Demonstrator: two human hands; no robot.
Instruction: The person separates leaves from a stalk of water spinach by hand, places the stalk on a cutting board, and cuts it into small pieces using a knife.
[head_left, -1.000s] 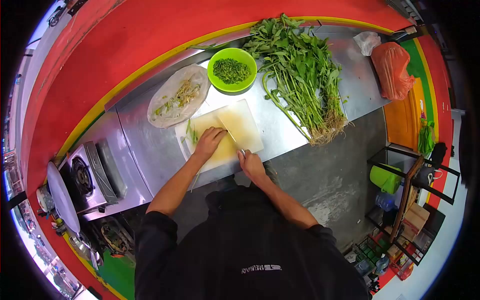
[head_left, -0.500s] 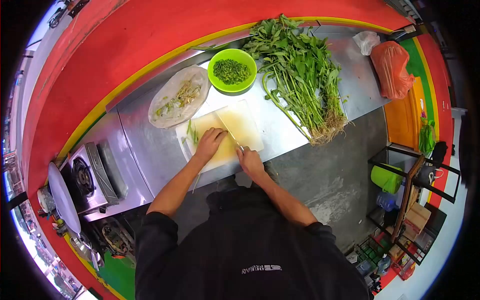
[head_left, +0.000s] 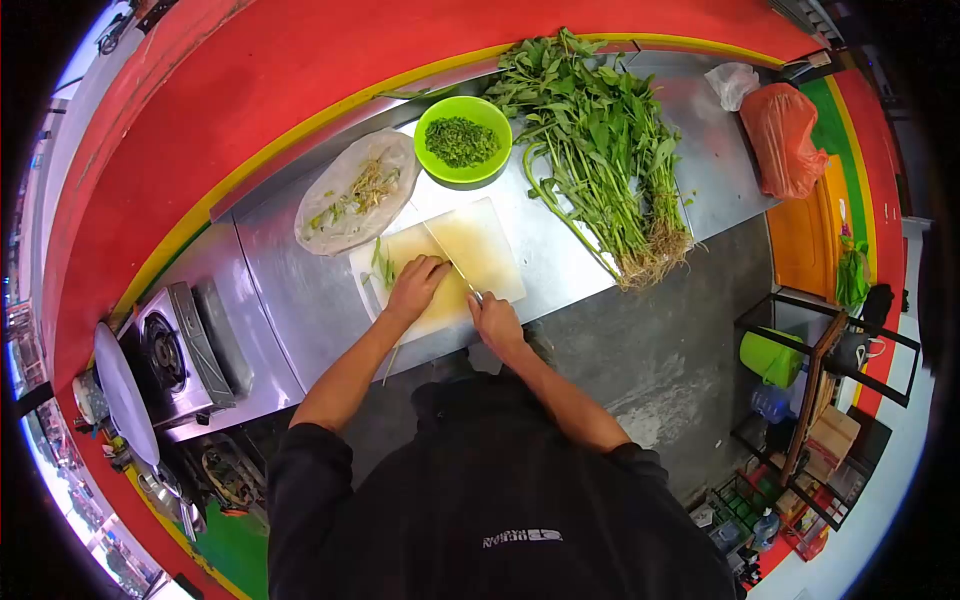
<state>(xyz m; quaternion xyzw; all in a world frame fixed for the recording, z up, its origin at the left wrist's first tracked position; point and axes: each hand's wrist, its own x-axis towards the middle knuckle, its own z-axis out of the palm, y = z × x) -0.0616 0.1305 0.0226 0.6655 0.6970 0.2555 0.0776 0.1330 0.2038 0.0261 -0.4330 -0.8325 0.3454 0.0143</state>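
Observation:
On a white and yellowed cutting board, my right hand grips a knife by its handle. The blade points away and to the left, passing just beside the fingertips of my left hand. Those fingers are curled and pressed down on the board around a few green stalks. Green leaves stick out on the far left side of that hand, and a thin stalk hangs past the board's near edge. My palm hides the rest of the stalks.
Behind the board stands a green bowl of chopped greens. A clear plastic bag with trimmings lies left of it. Leafy vegetables with roots are heaped at right, a red bag beyond. A gas stove sits far left.
The knife blade has shifted slightly to the left, closer to my left fingertips, and my right hand moved a little with it. My left hand stays nearly in place.

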